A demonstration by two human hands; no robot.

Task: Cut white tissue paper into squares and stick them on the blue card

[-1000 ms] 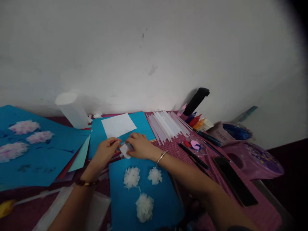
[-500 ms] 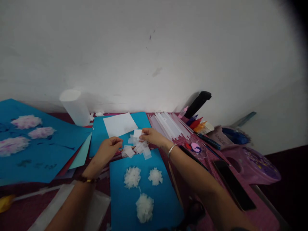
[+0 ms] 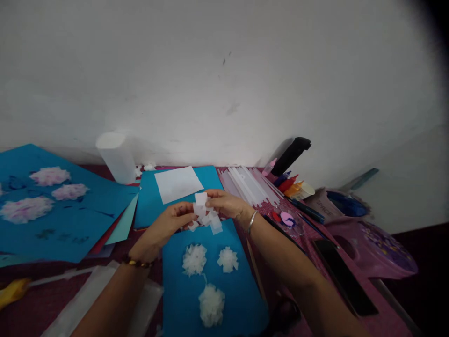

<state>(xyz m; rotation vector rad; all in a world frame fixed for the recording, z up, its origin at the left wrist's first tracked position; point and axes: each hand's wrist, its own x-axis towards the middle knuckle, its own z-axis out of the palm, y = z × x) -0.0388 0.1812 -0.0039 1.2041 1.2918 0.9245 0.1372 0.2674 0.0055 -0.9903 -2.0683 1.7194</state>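
Observation:
My right hand pinches a small white paper square between thumb and fingers. From the other side, my left hand has its thumb and fingers closed at the edge of the same thin squares. More loose white squares lie just below, at the top of a blue sheet. On that sheet sit three fluffy white paper puffs, two in the upper part and one lower down.
Behind the hands, a white sheet lies on another blue sheet. White strips, paint bottles, a phone and a pink container are on the right. A blue painting and white cylinder stand left.
My left hand has moved right and met the paper squares by my right hand. My right hand still pinches a square. The view has shifted slightly.

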